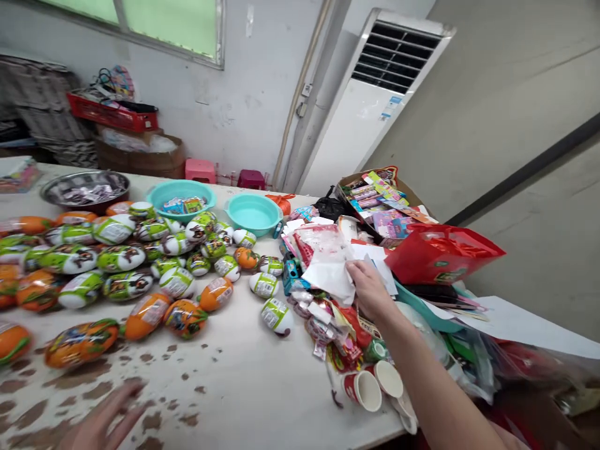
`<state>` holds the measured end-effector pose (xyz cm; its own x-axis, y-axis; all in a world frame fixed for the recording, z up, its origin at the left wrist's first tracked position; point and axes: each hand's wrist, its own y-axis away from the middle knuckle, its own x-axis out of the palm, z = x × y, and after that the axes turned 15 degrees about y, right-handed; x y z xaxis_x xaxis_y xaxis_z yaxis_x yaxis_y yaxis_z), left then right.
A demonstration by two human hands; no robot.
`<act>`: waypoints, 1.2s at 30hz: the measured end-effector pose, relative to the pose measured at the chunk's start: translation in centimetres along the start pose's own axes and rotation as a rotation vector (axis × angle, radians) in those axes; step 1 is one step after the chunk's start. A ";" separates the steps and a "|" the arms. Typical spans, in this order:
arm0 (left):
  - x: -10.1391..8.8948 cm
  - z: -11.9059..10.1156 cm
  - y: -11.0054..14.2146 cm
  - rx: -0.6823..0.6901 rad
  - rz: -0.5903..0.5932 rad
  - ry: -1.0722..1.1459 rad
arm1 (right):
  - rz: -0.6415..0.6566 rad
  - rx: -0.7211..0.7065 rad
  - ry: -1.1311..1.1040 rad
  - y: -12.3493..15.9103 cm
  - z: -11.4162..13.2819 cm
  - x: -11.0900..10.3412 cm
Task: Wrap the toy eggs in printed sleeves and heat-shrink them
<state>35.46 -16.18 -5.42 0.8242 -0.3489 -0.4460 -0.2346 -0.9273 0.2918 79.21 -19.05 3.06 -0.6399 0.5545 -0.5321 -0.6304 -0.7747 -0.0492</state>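
My right hand (368, 287) reaches over the heap on the right of the table, its fingers closed on a piece of white paper (328, 273). Just behind the paper lies a clear and red plastic packet (312, 240). My left hand (105, 419), slightly blurred, is low over the worn front of the table with its fingers apart and nothing in them. Many wrapped egg-shaped packs, such as an orange one (216, 294) and a green-and-white one (276, 315), cover the table's left and middle.
Two turquoise basins (254, 212) and a metal bowl (84, 190) stand along the back. A carton of small boxes (389, 206) and a red bag (440, 253) are at the right. Paper cups (368, 390) lie near the front edge. A white air conditioner (370, 94) stands behind.
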 end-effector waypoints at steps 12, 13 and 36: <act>-5.5 -5.9 -0.4 1.044 0.164 0.116 | 0.503 0.411 -0.645 17.1 10.4 14.5; -6.8 -5.4 -0.3 0.974 0.202 0.092 | 0.508 0.445 -0.671 18.3 10.5 15.5; -21.4 2.0 1.4 0.512 0.510 -0.002 | 0.793 -0.314 0.053 27.8 16.9 31.0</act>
<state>16.48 -10.29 2.80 0.5466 -0.7552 -0.3619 -0.8026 -0.5957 0.0310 34.44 -18.33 -0.53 -0.8139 -0.1965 -0.5467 0.1513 -0.9803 0.1270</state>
